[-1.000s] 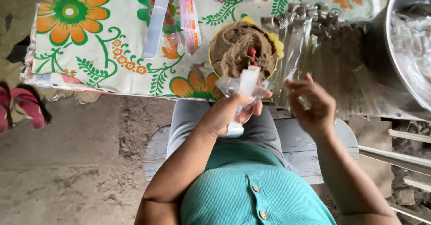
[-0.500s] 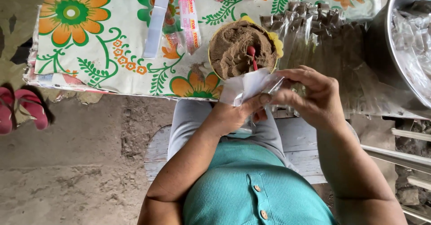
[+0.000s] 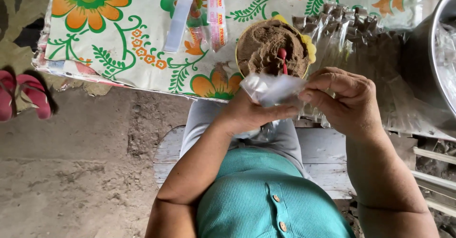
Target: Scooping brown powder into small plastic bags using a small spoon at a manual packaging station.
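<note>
Both hands meet just in front of the table edge around a small clear plastic bag (image 3: 273, 88). My left hand (image 3: 247, 114) grips the bag from below and the left. My right hand (image 3: 344, 100) pinches its right side with thumb and fingers. Right behind the bag stands a yellow bowl (image 3: 309, 52) heaped with brown powder (image 3: 261, 48), and a red spoon (image 3: 282, 57) sticks in the powder. What is inside the bag cannot be made out.
A flowered tablecloth (image 3: 123, 43) covers the table. Long plastic strips (image 3: 180, 14) and printed sachets (image 3: 216, 14) lie left of the bowl. A pile of clear bags (image 3: 370, 48) lies to its right, then a large metal basin (image 3: 427, 52). Pink sandals (image 3: 23, 93) rest on the floor at left.
My right hand has come in from the right and closed on the bag. The bag, held upright a second ago, now lies lower and flatter between both hands.
</note>
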